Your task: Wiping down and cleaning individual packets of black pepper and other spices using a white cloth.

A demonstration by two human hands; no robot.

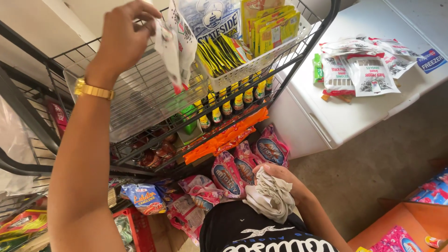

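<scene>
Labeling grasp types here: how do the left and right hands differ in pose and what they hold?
The left hand is raised high at the wire rack, pinching flat white sachets by their top edge; the right hand sits low near the torso, closed around a crumpled white cloth. The left wrist wears a gold watch; the right wrist shows none. Both hands are bare and gripping something white.

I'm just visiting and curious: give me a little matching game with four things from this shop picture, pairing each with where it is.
Things:
1. white sachets
2. crumpled white cloth
3. gold wristwatch
4. white spice packets

Places:
A. on the white chest freezer
B. on the left wrist
C. bunched in the right hand
D. pinched in the left hand, up at the wire rack

Pairs: 1-D, 2-C, 3-B, 4-A
</scene>
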